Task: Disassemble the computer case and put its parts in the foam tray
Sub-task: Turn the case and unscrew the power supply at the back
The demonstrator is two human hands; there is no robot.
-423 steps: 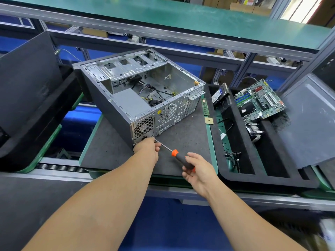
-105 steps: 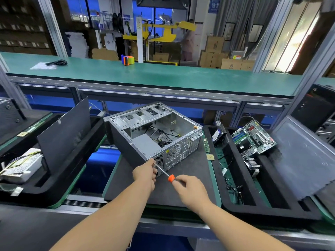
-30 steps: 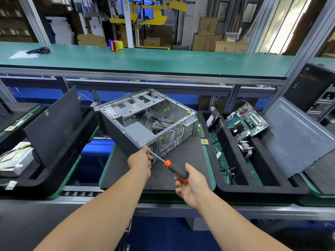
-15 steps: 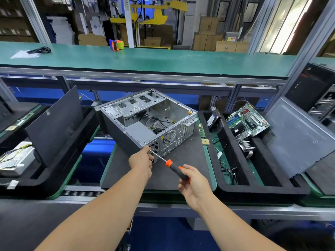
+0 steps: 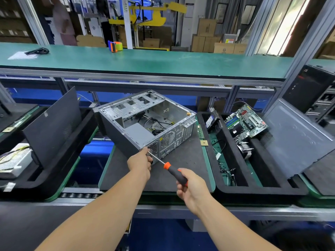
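An open grey computer case (image 5: 126,134) lies on its side on a dark mat, with loose cables and the power supply box inside. My left hand (image 5: 140,163) presses against the case's near rear corner, fingers curled by the screwdriver tip. My right hand (image 5: 192,187) grips the black and orange screwdriver (image 5: 171,169), its shaft pointing up-left at that corner. To the right stands the black foam tray (image 5: 253,191), which holds a green motherboard (image 5: 246,123), a hard drive (image 5: 211,121), a heatsink (image 5: 244,148) and a grey side panel (image 5: 293,136).
A second foam tray (image 5: 47,178) at the left holds a dark panel and a white power supply (image 5: 14,160). A green shelf (image 5: 145,60) runs above the line, with a tape roll on it. A black computer tower (image 5: 308,87) stands at the far right.
My right hand has shifted its grip on the screwdriver handle slightly. The tip stays at the same rear corner, and my left hand and the case have kept their places.
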